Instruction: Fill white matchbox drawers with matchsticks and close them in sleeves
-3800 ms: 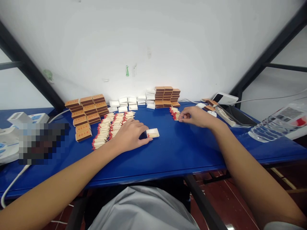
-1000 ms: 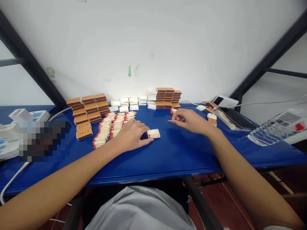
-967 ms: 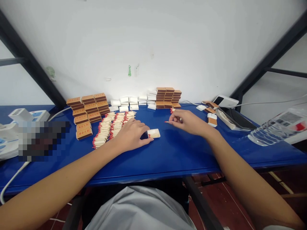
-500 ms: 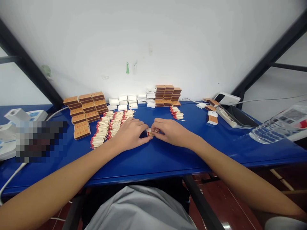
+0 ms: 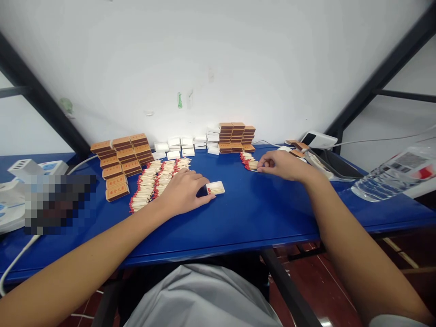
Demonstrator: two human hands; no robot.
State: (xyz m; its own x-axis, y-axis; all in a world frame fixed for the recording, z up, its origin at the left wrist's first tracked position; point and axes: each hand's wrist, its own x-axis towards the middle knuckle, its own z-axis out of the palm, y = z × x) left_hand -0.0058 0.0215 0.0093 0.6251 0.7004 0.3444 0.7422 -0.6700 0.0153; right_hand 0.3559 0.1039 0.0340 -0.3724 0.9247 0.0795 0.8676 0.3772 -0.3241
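Note:
A small white matchbox tray with some red-tipped matches in it lies on the blue table. My left hand has its thumb and fingers closed around the tray's left end. Further right, my right hand reaches to a small pile of matches. Its thumb and forefinger pinch at the pile's right edge, on what looks like a match. Two long rows of matches lie left of my left hand, which partly covers them.
Stacked orange matchboxes stand at the left and more matchboxes at the back. White trays line the wall. A power strip is at the left; a clear plastic bottle and a black pouch are at the right.
My right hand has left the tray and moved right to the small match pile. The tray now shows more fully beside my left hand, which has stayed in place.

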